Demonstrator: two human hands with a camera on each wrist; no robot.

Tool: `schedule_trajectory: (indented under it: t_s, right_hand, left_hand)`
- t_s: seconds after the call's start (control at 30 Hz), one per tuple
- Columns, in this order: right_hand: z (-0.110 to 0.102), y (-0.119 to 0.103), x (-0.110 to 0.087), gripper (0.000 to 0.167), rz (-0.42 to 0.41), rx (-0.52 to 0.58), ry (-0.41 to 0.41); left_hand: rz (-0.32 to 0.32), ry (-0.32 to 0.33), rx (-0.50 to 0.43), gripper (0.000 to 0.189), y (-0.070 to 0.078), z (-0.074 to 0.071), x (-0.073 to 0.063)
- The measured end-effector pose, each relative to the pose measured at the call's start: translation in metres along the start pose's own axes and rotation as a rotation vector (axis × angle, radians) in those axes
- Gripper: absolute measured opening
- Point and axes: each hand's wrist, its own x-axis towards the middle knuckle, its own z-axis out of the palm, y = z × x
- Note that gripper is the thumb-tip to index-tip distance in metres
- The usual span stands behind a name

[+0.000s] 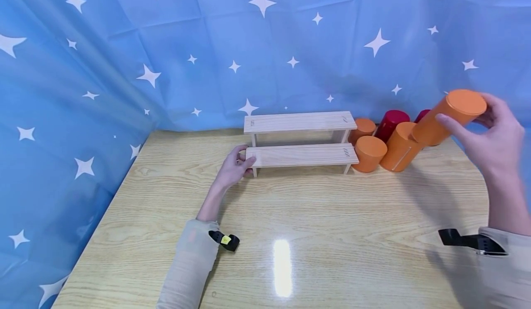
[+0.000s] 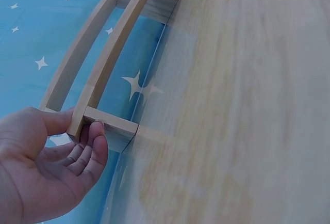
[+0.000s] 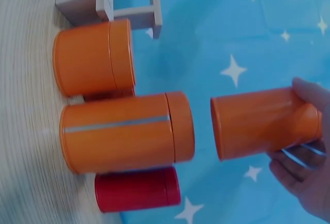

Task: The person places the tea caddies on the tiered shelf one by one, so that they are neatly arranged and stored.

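My left hand [image 1: 232, 168] grips the left end of the lower board of a two-step wooden shelf [image 1: 303, 156], its thumb on top and its fingers beneath. On the right, my right hand [image 1: 499, 138] holds an orange canister [image 1: 450, 115] in the air by its upper part, tilted in the head view. In the right wrist view, a gap separates this canister from the lid of a tall orange canister [image 3: 121, 133] standing on the table. Between that one and the shelf stands a shorter orange canister [image 1: 369, 154].
Behind the front canisters are another orange canister [image 1: 363, 127] and a red canister [image 1: 391, 124]. A second red canister [image 1: 422, 114] is mostly hidden by the raised one. A blue star-patterned curtain [image 1: 224, 37] borders the wooden table [image 1: 332, 235] at back and left.
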Motion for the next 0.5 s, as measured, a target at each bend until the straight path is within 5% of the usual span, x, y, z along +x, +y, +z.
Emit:
schedule_trajectory:
  t_s: [0.5]
  right_hand:
    - [0.03,-0.013,-0.005,0.062,-0.096,0.124,-0.105]
  left_hand:
    - [-0.003,-0.001,-0.013,0.062,-0.002,-0.001,0.001]
